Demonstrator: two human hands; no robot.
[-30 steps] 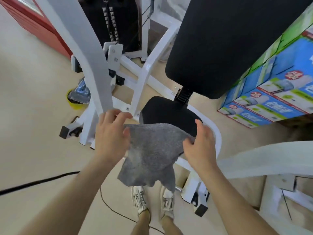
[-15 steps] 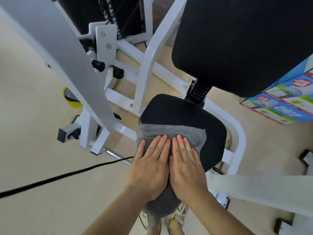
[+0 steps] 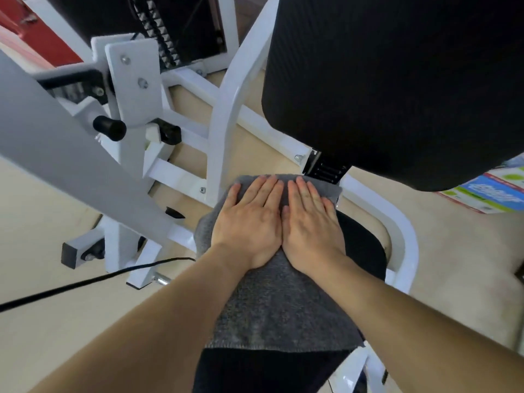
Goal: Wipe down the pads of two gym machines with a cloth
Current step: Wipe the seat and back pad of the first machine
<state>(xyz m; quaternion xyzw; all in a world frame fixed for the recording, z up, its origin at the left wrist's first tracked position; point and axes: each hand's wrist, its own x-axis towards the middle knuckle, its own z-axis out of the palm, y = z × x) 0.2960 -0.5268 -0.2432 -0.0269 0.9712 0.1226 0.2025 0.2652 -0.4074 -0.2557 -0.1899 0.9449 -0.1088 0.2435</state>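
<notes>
A grey cloth lies spread over the black seat pad of a white gym machine. My left hand and my right hand lie side by side, palms flat, pressing the cloth onto the seat. The fingertips reach the cloth's far edge, close to the seat's back end. The large black back pad rises just beyond and to the right. The cloth hides most of the seat; bare pad shows on the right and at the near end.
A white upright frame tube stands just left of the seat. A wide grey machine arm crosses the left side, with a black knob behind it. A black cable runs across the beige floor. Coloured boxes sit at the right.
The cloth, held up by its corners a second ago, now lies on the seat. Both flat hands have slid it forward from the seat's near edge toward the back pad.
</notes>
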